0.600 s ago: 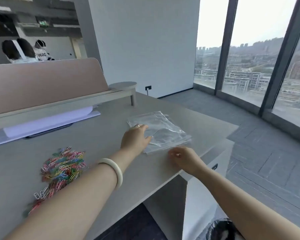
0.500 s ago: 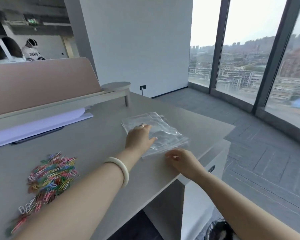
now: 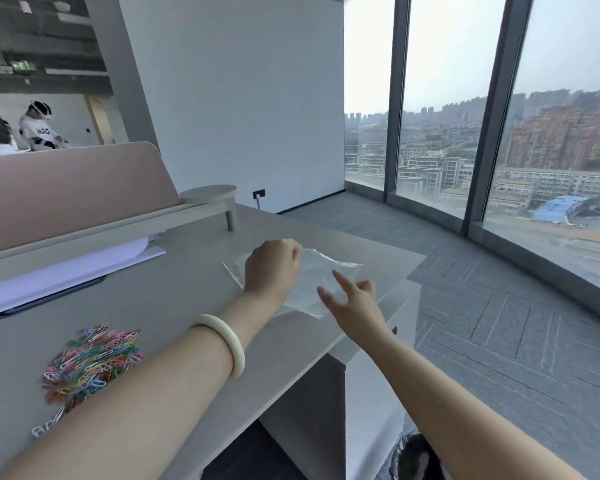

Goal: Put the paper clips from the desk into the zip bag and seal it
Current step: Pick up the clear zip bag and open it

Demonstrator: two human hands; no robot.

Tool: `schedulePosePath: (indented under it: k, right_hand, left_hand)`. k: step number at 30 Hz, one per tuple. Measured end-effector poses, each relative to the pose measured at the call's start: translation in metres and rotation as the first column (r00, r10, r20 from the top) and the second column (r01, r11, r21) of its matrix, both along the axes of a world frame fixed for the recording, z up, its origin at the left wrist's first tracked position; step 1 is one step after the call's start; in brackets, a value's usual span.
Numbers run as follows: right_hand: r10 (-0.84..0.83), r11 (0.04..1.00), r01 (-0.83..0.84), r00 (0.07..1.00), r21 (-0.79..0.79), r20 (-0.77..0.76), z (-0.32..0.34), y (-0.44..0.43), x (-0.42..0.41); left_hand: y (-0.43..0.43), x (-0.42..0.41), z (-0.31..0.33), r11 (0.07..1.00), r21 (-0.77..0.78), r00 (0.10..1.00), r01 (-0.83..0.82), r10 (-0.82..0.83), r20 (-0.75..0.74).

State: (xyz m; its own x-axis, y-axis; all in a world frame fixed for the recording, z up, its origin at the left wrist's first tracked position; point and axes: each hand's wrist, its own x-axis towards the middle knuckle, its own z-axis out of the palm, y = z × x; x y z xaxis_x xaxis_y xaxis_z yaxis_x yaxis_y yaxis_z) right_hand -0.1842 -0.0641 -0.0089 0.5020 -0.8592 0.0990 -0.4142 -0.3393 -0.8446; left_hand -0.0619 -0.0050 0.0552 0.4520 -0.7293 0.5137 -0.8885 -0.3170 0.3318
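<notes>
Left hand [image 3: 271,268] closed, apparently pinching the zip bag [image 3: 321,278] on the worktop [image 3: 174,299]; right hand [image 3: 352,299] spread; paper clips [image 3: 90,362] at eight o'clock, nearer left.

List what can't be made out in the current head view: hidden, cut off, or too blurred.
- Zip bag: its near-left part is covered by the left hand, so the grip there is hidden; whether the seal is open is too faint to tell.
- Paper clips: the nearest ones are hidden behind the left forearm.
- Right hand: fingers spread; contact with the bag is unclear.
- Dark object under the white paper: mostly covered.
</notes>
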Motion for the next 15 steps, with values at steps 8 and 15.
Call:
schedulePosePath:
  k: [8, 15]
  right_hand:
    - [0.121, 0.967, -0.174, 0.956, -0.185, -0.266, 0.112, 0.049, -0.100]
    - [0.411, 0.877, -0.479, 0.715, 0.031, -0.565, 0.173, 0.115, -0.140]
  left_hand:
    - [0.093, -0.071, 0.078, 0.954, -0.068, 0.913, 0.292, -0.299, -0.279]
    - [0.181, -0.091, 0.098, 0.874, 0.215, 0.897, 0.436, -0.441, -0.024]
